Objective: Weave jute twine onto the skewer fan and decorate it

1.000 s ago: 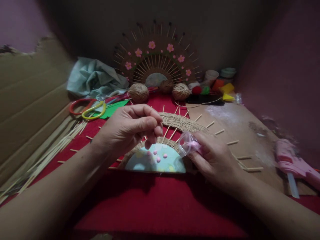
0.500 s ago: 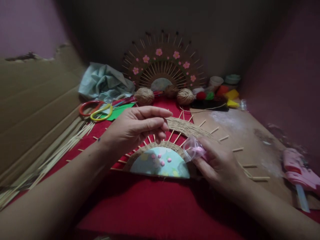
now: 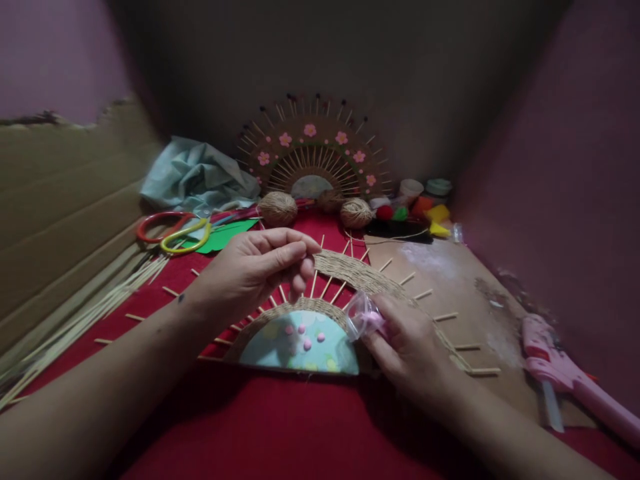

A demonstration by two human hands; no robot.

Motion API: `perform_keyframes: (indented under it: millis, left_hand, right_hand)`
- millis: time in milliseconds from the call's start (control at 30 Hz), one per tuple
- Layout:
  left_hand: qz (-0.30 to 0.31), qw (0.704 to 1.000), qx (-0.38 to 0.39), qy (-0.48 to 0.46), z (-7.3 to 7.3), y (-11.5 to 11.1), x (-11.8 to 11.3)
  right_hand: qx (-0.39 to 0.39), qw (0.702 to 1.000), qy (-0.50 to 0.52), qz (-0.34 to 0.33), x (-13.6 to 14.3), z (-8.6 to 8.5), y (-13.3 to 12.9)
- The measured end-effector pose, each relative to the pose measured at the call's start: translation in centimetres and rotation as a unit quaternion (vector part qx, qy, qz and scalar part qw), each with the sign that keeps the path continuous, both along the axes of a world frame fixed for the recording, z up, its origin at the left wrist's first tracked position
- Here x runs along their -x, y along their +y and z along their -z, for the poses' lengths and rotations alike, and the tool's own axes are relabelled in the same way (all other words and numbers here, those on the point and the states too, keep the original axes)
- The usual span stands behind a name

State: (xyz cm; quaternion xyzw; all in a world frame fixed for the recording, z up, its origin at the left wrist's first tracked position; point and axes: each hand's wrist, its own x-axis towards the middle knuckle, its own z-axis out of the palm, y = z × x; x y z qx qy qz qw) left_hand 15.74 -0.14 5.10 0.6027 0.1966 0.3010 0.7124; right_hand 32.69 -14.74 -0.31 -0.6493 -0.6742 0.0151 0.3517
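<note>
My left hand (image 3: 267, 267) hovers over the woven half-round fan (image 3: 360, 270), its thumb and index finger pinched together. Whatever the pinch may hold is too small to make out. In my right hand (image 3: 410, 333) is a small clear plastic bag (image 3: 364, 316) with something pink inside, held beside the fan's centre. That centre is a light blue patterned half-circle (image 3: 280, 347), with several small pink balls (image 3: 307, 345) lying on it. Thin sticks radiate out through the fan's twine bands.
Scissors (image 3: 186, 237) and loose sticks (image 3: 110, 297) lie at the left, near a crumpled cloth (image 3: 200, 177). Twine balls (image 3: 278, 209) sit before a finished flowered fan (image 3: 310, 143). A pink glue gun (image 3: 550, 363) lies at the right on a brown board (image 3: 450, 280).
The camera view has shifted, so the scene sits lower and further left. My left thumb and index finger have come closer together. My right hand keeps hold of the bag.
</note>
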Motion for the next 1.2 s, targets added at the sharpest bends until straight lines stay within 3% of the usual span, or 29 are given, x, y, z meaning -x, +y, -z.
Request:
perform_keyframes:
  millis: [200,533,900,1200]
  left_hand:
    - [-0.068,0.996,0.008,-0.061,0.0,1.1,-0.1]
    - [-0.140,0.986,0.003,-0.086,-0.7,2.9,0.7]
    - [-0.224,0.961,0.047,-0.153,-0.8,6.1,2.4]
    - [-0.267,0.952,0.067,-0.133,-0.2,7.4,2.7]
  right_hand:
    - [-0.003,1.000,-0.001,0.001,0.0,0.2,0.1]
    - [0.014,1.000,0.007,-0.022,0.0,-0.1,-0.1]
    - [-0.039,0.998,-0.030,-0.047,0.5,0.0,-0.1]
    - [-0.086,0.987,-0.110,-0.077,-0.2,1.4,0.3]
